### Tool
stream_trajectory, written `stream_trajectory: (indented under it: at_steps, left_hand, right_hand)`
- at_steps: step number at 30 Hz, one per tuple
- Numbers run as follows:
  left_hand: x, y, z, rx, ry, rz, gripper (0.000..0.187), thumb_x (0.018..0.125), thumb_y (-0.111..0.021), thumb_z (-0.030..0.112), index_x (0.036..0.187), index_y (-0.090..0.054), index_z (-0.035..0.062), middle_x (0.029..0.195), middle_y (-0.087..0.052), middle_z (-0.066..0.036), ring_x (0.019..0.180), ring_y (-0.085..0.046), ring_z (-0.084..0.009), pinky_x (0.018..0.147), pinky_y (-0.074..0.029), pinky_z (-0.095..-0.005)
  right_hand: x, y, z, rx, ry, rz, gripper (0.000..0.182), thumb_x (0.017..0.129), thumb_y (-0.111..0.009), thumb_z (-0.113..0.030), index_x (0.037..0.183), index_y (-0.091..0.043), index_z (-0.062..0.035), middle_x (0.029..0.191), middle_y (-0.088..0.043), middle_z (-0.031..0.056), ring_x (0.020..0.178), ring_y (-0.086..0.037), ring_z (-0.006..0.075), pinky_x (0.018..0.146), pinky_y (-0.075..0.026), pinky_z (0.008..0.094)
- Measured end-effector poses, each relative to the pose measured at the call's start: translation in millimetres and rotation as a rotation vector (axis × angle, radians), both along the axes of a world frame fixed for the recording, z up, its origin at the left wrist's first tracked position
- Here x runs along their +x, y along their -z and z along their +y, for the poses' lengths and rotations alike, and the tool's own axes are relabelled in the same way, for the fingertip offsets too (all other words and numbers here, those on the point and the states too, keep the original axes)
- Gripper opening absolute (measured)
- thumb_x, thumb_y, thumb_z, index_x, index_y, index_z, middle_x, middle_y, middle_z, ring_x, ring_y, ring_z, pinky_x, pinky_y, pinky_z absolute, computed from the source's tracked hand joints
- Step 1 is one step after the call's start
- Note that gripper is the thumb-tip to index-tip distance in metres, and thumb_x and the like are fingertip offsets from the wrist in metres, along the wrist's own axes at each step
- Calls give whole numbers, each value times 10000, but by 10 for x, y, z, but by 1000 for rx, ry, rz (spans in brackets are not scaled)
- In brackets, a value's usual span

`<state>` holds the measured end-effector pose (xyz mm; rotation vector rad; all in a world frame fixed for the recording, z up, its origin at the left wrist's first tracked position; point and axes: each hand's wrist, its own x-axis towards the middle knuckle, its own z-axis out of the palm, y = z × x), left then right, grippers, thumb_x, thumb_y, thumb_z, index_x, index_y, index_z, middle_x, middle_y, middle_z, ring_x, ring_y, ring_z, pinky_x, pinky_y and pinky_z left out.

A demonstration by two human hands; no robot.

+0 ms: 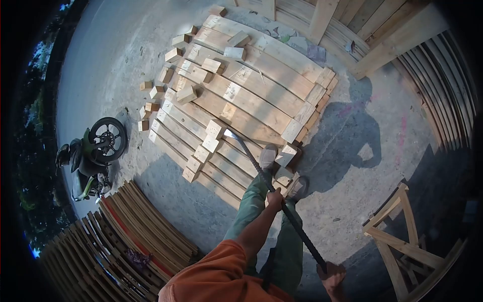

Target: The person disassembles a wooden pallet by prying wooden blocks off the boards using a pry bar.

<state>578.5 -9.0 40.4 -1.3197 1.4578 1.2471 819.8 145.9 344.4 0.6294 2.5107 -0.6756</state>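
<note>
A long dark pry bar [297, 226] runs diagonally across the view, its bright flat tip beside wooden blocks [214, 133] on a pallet of planks [251, 75]. My left hand [274, 199] is wrapped round the middle of the bar, above my legs. Farther down, near the bottom edge, my right hand [332, 276] grips the bar's lower end. One shoe [268, 157] rests on the pallet's near edge, and the other [300, 188] is beside it on the concrete.
Loose blocks [173, 55] lie along the pallet's left side. A motorcycle [90, 156] stands at the left. Stacked boards [146, 226] fill the lower left, more boards [437, 85] the upper right. A wooden frame [402, 241] is at the lower right.
</note>
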Motion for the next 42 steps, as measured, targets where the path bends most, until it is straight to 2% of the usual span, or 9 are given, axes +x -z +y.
stream_trajectory:
  at_steps: [7, 13, 16, 19, 26, 30, 34, 40, 42]
  left_hand:
    - [-784, -326, -681, 110, -1, -159, 321, 858, -591, 305, 666, -451, 90, 489, -384, 4, 374, -406, -147, 371, -394, -302]
    - [369, 822, 285, -288, 80, 93, 287, 838, -584, 252, 818, -485, -16, 576, -499, -129, 446, -522, -228, 431, -426, -378]
    - [403, 1007, 413, -385, 91, 217, 269, 832, -593, 250, 839, -479, 7, 573, -510, -105, 444, -530, -233, 424, -427, -356]
    - [398, 699, 129, -79, -10, 144, 226, 836, -594, 222, 863, -476, 31, 531, -467, -62, 397, -488, -192, 385, -404, -336]
    - [-464, -283, -403, 157, -285, -29, 205, 860, -602, 212, 795, -438, 108, 522, -340, 33, 373, -354, -100, 317, -343, -254]
    - [-910, -235, -483, 160, -296, -128, 184, 867, -574, 191, 774, -443, 101, 513, -350, 28, 374, -363, -101, 324, -358, -251]
    - [-380, 405, 25, 7, -222, -31, 184, 845, -562, 176, 777, -449, 47, 510, -420, -21, 355, -420, -166, 336, -374, -324]
    - [409, 1797, 697, -338, -51, 122, 155, 856, -557, 150, 909, -474, 30, 592, -500, -81, 382, -474, -191, 351, -396, -354]
    - [706, 1783, 414, -236, -124, 56, 187, 847, -583, 166, 914, -443, 60, 557, -474, -73, 365, -458, -186, 334, -379, -349]
  right_hand:
    - [-878, -621, -582, 54, -111, 13, 379, 747, -677, -389, 610, -488, -90, 437, -429, 51, 376, -462, 242, 441, -345, 382]
    - [525, 1249, 565, -1, 77, -55, 368, 574, -772, -313, 532, -490, -81, 486, -519, 112, 478, -479, 327, 491, -379, 450]
    - [567, 1632, 632, 25, 9, 14, 362, 600, -764, -295, 552, -470, -88, 489, -494, 102, 483, -469, 332, 521, -381, 447]
    - [768, 1255, 326, -5, 10, 14, 385, 607, -760, -323, 540, -458, -95, 473, -470, 97, 460, -457, 324, 504, -368, 436]
    - [-725, -429, -258, 130, -208, 98, 459, 722, -678, -442, 540, -417, -110, 434, -401, 49, 377, -425, 242, 474, -338, 395]
    - [-1130, -399, -218, 110, -150, 150, 449, 719, -688, -420, 535, -410, -118, 432, -390, 38, 379, -424, 233, 487, -339, 393]
    - [-436, 566, 462, 95, -96, -21, 430, 709, -703, -415, 602, -484, -61, 470, -482, 93, 420, -478, 273, 498, -361, 397]
    - [1081, 3114, 973, -175, 220, -184, 330, 747, -725, -308, 710, -564, -22, 596, -592, 176, 601, -585, 382, 591, -437, 464]
    - [1059, 2999, 846, -149, 241, -223, 351, 718, -748, -319, 686, -544, -35, 574, -578, 165, 569, -539, 381, 607, -420, 452]
